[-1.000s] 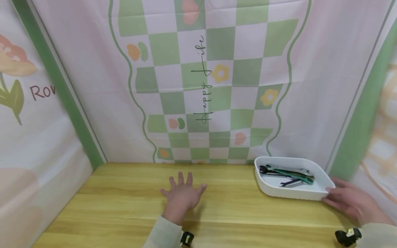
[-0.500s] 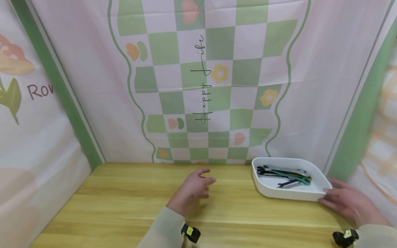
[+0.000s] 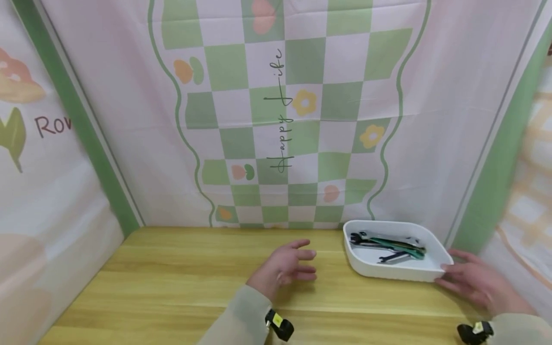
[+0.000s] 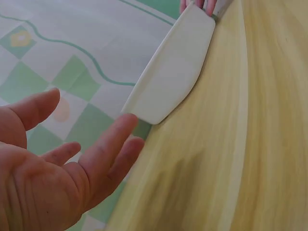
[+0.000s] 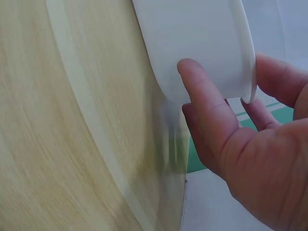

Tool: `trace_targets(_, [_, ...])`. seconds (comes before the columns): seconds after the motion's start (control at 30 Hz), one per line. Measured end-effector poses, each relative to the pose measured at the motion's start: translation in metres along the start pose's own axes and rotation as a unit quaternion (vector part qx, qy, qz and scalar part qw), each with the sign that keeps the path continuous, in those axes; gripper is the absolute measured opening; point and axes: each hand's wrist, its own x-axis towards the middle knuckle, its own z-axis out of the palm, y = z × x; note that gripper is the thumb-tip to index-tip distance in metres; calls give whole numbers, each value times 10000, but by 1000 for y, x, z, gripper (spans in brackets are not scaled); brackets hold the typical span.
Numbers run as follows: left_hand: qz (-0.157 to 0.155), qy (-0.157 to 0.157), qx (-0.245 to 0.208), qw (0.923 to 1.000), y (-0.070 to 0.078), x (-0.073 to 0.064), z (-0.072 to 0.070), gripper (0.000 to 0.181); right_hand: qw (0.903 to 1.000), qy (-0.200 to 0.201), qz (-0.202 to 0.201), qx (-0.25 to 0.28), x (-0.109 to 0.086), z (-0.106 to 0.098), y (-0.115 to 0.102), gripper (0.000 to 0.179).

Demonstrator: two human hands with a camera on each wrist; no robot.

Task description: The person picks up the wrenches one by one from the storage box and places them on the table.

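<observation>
A white plastic tray (image 3: pixel 388 273) with rounded corners stands on the wooden table at the right. Several tools lie in it: a small dark wrench (image 3: pixel 394 257), a long green tool (image 3: pixel 401 246) and others in a pile. My right hand (image 3: pixel 474 282) is at the tray's right end, its fingertips touching the wall and rim at the corner; in the right wrist view one finger (image 5: pixel 197 79) lies along the outer wall. To the left of the tray, my left hand (image 3: pixel 286 266) hovers over the table with fingers spread, apart from the tray and holding nothing.
The wooden table (image 3: pixel 172 278) spreads out in front of and left of the tray. A cloth curtain (image 3: pixel 302 143) with green checks hangs right behind it, and further cloth walls (image 3: pixel 56 191) close in both sides. A small black device sits at each wrist.
The tray has slid a little to the left with my right hand against it. My left hand has turned from palm down to sideways and moved right, nearer the tray.
</observation>
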Motion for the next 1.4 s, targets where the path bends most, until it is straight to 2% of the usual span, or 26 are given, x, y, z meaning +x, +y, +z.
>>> trace_targets(0.23, [-33,12,-277,9996,-5,6,7,60,9999,89,83,20,2,8,0,57])
trace_targets(0.63, [-91,-12,-544,9985,-9,12,17,60,9998,-13,46,-171,-1,27,3,57])
trace_targets(0.87, [-205,159,-669,9974,-8,14,17,57,9997,14,29,-244,-3,37,5,61])
trace_targets(1.1, [-213,152,-689,9973,-8,14,16,57,9990,-135,-66,-431,-4,49,11,53])
trace_targets(1.17, [-211,126,-740,9970,-8,14,17,58,9983,-143,-89,-551,-4,52,11,59])
trace_targets(1.3, [-245,147,-876,9957,-8,15,16,58,9963,-110,-158,-838,-5,61,13,85])
trace_targets(1.4, [-256,163,-969,9948,-9,15,14,60,9947,-75,-216,-1002,-5,69,15,90])
